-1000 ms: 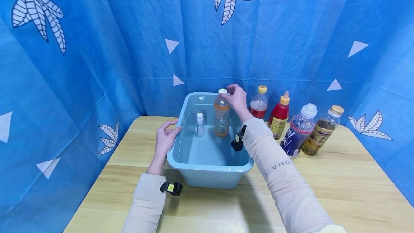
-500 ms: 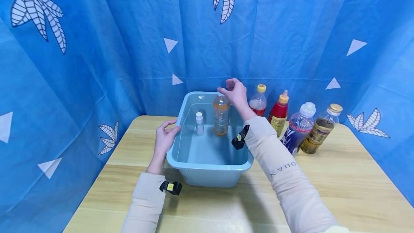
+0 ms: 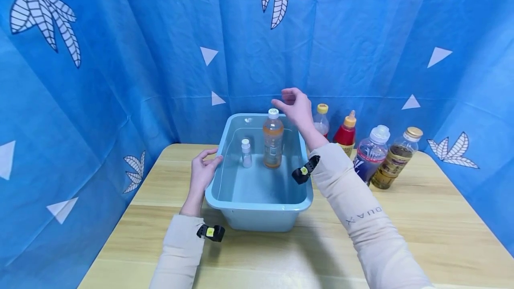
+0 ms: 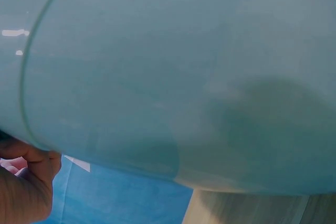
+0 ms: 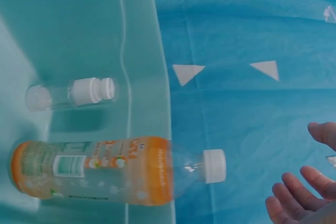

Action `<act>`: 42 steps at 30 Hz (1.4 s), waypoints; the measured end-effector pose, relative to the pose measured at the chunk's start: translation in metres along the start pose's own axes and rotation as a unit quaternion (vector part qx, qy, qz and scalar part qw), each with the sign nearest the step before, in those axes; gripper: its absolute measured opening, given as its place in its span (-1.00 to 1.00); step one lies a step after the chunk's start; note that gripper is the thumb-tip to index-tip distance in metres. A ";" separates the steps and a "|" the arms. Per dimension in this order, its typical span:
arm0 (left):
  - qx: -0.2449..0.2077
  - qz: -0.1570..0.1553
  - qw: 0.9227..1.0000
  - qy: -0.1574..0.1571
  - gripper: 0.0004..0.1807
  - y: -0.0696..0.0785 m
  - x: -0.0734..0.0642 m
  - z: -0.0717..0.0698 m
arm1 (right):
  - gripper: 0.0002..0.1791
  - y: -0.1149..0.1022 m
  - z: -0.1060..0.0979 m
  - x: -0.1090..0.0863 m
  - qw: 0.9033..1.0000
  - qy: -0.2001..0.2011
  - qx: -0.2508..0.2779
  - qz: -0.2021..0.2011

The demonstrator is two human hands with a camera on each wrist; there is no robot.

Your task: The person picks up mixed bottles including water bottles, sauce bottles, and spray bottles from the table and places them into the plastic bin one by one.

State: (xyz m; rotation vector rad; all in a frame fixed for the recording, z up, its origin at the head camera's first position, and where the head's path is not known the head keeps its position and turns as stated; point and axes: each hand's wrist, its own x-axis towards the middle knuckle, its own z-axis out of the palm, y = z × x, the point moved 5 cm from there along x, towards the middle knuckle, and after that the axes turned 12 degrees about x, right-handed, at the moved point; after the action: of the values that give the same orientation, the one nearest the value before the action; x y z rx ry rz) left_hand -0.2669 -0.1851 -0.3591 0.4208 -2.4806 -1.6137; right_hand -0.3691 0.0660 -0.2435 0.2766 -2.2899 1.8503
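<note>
A light blue basin (image 3: 257, 208) sits on the table, and my left hand (image 3: 202, 171) holds its left rim, with thumb and forefinger at the edge. In the left wrist view, that hand (image 4: 29, 179) shows at the lower left against the basin's outer wall (image 4: 157, 77). A clear bottle with an orange-patterned label and white cap (image 3: 273, 144) stands upright inside the basin towards the back. My right hand (image 3: 297, 108) hovers above and right of its cap, fingers apart and holding nothing. Left of that bottle stands a small clear bottle with a white cap (image 3: 246, 153).
Right of the basin stand a yellow-capped bottle (image 3: 321, 124), a red sauce bottle (image 3: 344, 135), a bottle with a dark blue label (image 3: 369, 155) and a gold-capped bottle of brown liquid (image 3: 395, 162). A blue curtain (image 3: 176, 57) hangs behind the wooden table (image 3: 433, 217).
My right hand has let go of the orange-labelled bottle's cap and moved up and slightly right, away from it. The left hand stays at the basin's rim.
</note>
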 end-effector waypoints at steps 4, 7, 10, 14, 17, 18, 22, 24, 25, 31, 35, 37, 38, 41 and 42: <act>-0.001 0.000 1.000 0.002 -0.65 -0.001 0.001 0.001 | -0.50 -0.009 -0.005 -0.007 1.000 -0.004 0.012 -0.013; -0.003 0.000 1.000 0.004 -0.65 -0.001 0.001 0.001 | -0.51 -0.013 -0.009 -0.011 0.999 -0.010 0.020 -0.023; -0.003 -0.001 1.000 0.002 -0.65 -0.001 0.001 0.001 | -0.51 -0.016 -0.013 -0.015 0.999 -0.020 0.025 -0.037; -0.003 0.000 1.000 0.001 -0.64 -0.001 0.001 0.001 | -0.51 -0.019 -0.019 -0.022 0.998 -0.034 0.019 -0.051; -0.002 0.003 1.000 0.002 -0.63 -0.002 0.002 0.001 | -0.51 -0.020 -0.025 -0.027 0.998 -0.037 0.010 -0.052; -0.003 0.003 1.000 0.004 -0.63 -0.002 0.003 0.001 | -0.50 -0.021 -0.027 -0.028 0.998 -0.038 0.006 -0.053; -0.007 0.011 1.000 0.008 -0.63 -0.001 0.001 0.000 | -0.51 -0.022 -0.036 -0.034 0.997 -0.041 0.000 -0.061; -0.010 0.020 1.000 0.010 -0.63 0.001 -0.001 -0.001 | -0.52 -0.022 -0.040 -0.037 0.997 -0.042 -0.002 -0.066; -0.011 0.023 1.000 0.011 -0.63 0.001 -0.001 -0.001 | -0.52 -0.022 -0.042 -0.038 0.997 -0.042 -0.002 -0.067; -0.008 0.012 1.000 0.009 -0.64 0.000 -0.001 -0.001 | -0.52 -0.015 -0.051 -0.047 0.996 -0.047 0.001 -0.074; -0.006 -0.004 1.000 -0.001 -0.64 -0.002 0.001 0.002 | -0.52 -0.009 -0.058 -0.055 0.996 -0.051 0.007 -0.079; -0.005 -0.006 1.000 -0.001 -0.64 -0.002 0.001 0.002 | -0.53 -0.005 -0.061 -0.058 0.996 -0.054 0.007 -0.077; -0.004 -0.005 1.000 0.000 -0.64 -0.001 0.001 0.001 | -0.54 -0.003 -0.062 -0.060 0.996 -0.054 0.008 -0.075; -0.003 0.000 1.000 0.003 -0.64 -0.001 0.000 0.001 | -0.55 0.004 -0.066 -0.064 0.996 -0.053 0.010 -0.066; -0.003 0.001 1.000 0.003 -0.65 -0.001 0.000 0.001 | -0.56 0.002 -0.067 -0.068 0.997 -0.050 0.010 -0.064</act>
State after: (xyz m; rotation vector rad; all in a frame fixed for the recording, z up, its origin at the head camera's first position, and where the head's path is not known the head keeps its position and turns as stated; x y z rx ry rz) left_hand -0.2672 -0.1853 -0.3606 0.4229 -2.4693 -1.6172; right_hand -0.3017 0.1334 -0.2492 0.5183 -2.2602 1.8343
